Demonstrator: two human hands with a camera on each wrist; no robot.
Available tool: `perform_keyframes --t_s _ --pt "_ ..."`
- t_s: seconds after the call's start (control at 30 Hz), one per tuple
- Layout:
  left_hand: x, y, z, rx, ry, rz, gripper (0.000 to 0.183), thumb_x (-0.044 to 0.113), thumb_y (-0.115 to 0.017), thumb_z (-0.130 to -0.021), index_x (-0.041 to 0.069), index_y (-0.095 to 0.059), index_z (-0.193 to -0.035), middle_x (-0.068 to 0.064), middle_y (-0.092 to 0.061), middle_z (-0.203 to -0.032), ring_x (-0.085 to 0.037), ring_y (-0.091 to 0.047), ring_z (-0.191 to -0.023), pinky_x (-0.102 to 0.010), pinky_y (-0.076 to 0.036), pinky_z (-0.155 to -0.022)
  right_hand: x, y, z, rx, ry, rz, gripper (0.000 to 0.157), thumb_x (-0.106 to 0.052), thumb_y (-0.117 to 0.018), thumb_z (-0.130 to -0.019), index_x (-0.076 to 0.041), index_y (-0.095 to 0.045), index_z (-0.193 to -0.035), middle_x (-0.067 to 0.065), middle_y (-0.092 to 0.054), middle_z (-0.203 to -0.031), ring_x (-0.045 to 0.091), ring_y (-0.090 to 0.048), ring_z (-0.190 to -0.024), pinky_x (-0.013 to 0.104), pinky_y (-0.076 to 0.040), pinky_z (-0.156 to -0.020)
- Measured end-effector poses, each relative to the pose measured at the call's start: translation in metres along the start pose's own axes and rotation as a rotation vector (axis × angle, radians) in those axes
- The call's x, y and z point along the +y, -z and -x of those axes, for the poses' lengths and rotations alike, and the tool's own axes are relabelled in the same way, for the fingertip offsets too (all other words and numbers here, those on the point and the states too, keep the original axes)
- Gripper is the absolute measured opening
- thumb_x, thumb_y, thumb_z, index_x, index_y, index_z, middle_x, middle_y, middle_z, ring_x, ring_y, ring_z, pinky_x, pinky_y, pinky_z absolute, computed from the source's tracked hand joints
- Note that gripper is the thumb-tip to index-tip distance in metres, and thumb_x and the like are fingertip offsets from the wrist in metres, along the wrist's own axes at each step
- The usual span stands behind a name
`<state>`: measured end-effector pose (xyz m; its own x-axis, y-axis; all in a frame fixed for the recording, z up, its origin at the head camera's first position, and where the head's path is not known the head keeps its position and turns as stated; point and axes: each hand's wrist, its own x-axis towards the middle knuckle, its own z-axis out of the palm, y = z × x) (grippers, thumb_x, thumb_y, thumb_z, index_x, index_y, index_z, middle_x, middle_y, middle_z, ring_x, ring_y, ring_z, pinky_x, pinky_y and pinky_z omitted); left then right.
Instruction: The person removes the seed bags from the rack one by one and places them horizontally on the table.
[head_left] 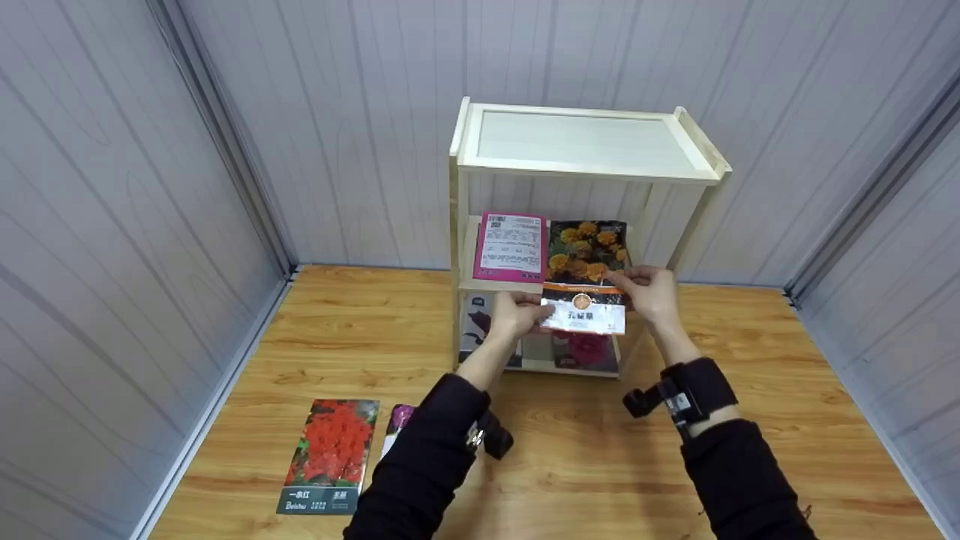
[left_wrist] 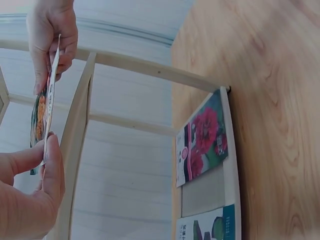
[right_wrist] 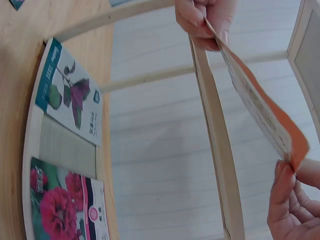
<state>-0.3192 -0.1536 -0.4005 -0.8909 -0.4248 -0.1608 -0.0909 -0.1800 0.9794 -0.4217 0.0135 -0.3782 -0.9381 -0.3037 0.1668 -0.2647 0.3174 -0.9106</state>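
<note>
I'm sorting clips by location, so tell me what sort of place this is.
Probably a small staged booth: pale panelled walls close it in on three sides, and a little wooden shelf with flower-picture packets stands on a wood-grain surface.

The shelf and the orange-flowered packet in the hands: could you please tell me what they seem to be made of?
The shelf looks like smooth, pale wood, judging by its cream-coloured rails; its whitish top panel could be another material. The packet seems glossy plastic or foil film, from the glints on its lower part.
</note>
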Motion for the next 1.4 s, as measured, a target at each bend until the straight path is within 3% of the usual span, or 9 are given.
perform_keyframes --t_s 0.17,0.27,0.43,0.63,0.97,1.13,1.27,1.4 --pt "-0.008 0.005 0.010 -0.001 -0.032 -0.033 0.017 -0.005 -0.067 -0.073 -0.010 -0.058 -0.086 -0.011 -0.060 -0.069 -0.015 -0.055 -0.052 -0.031 -0.053 -0.056 0.003 -0.003 0.009 0.016 0.060 0.032 0.026 -0.012 -0.061 -0.084 0.013 -0.060 -0.092 0.015 -0.066 -0.080 0.000 -0.054 -0.057 0.014 -0.044 -0.049" --pt "-0.015 0.009 0.016 -0.005 -0.054 -0.071 0.019 -0.001 -0.069 -0.073 -0.009 -0.059 -0.086 -0.013 -0.062 -0.072 -0.014 -0.056 -0.052 -0.031 -0.053 -0.056 0.006 -0.004 0.015 0.013 0.084 0.038 0.023 -0.011 -0.061 -0.083 0.011 -0.060 -0.090 0.019 -0.065 -0.084 0.001 -0.054 -0.055 0.018 -0.047 -0.050" --pt "-0.026 0.016 0.026 -0.018 -0.134 -0.116 0.016 -0.001 -0.070 -0.072 -0.010 -0.061 -0.082 -0.012 -0.062 -0.068 -0.012 -0.056 -0.049 -0.031 -0.053 -0.054 0.013 -0.008 0.027 0.032 0.082 0.032 0.021 -0.012 -0.065 -0.081 0.008 -0.060 -0.085 0.012 -0.063 -0.072 0.008 -0.053 -0.050 0.027 -0.050 -0.048" --pt "-0.039 0.022 0.037 -0.021 -0.214 -0.137 0.015 -0.003 -0.071 -0.070 -0.011 -0.061 -0.077 -0.012 -0.061 -0.064 -0.010 -0.055 -0.047 -0.031 -0.053 -0.050 0.020 -0.013 0.042 0.045 0.062 0.001 0.020 -0.012 -0.068 -0.078 0.006 -0.059 -0.082 0.007 -0.060 -0.065 0.009 -0.052 -0.047 0.023 -0.047 -0.042" --pt "-0.062 0.033 0.061 0.012 -0.371 -0.366 0.015 0.003 -0.074 -0.067 -0.005 -0.062 -0.069 -0.008 -0.060 -0.061 -0.007 -0.052 -0.049 -0.021 -0.049 -0.045 0.035 -0.022 0.072 0.037 0.003 -0.044 0.018 -0.008 -0.070 -0.075 0.005 -0.057 -0.079 0.006 -0.059 -0.064 0.009 -0.051 -0.045 0.026 -0.047 -0.041" --pt "-0.071 0.037 0.075 0.013 -0.400 -0.417 0.014 0.003 -0.074 -0.066 -0.003 -0.061 -0.068 -0.005 -0.059 -0.060 -0.006 -0.052 -0.050 -0.019 -0.047 -0.045 0.041 -0.024 0.089 0.034 -0.015 -0.099 0.017 -0.004 -0.069 -0.075 0.006 -0.056 -0.078 0.007 -0.059 -0.063 0.011 -0.052 -0.044 0.032 -0.049 -0.042" --pt "-0.078 0.041 0.085 -0.006 -0.412 -0.453 0.013 0.002 -0.074 -0.066 -0.002 -0.061 -0.067 -0.005 -0.059 -0.058 -0.006 -0.051 -0.048 -0.018 -0.046 -0.042 0.047 -0.027 0.101 0.015 -0.037 -0.130 0.017 -0.003 -0.069 -0.075 0.007 -0.056 -0.079 0.008 -0.059 -0.063 0.012 -0.052 -0.042 0.030 -0.049 -0.041" --pt "-0.085 0.046 0.093 -0.024 -0.382 -0.491 0.013 0.003 -0.074 -0.067 -0.001 -0.062 -0.067 -0.004 -0.058 -0.057 -0.005 -0.049 -0.046 -0.018 -0.045 -0.041 0.055 -0.032 0.111 -0.006 -0.059 -0.159 0.017 -0.002 -0.068 -0.075 0.008 -0.056 -0.079 0.008 -0.059 -0.062 0.012 -0.051 -0.041 0.031 -0.049 -0.040"
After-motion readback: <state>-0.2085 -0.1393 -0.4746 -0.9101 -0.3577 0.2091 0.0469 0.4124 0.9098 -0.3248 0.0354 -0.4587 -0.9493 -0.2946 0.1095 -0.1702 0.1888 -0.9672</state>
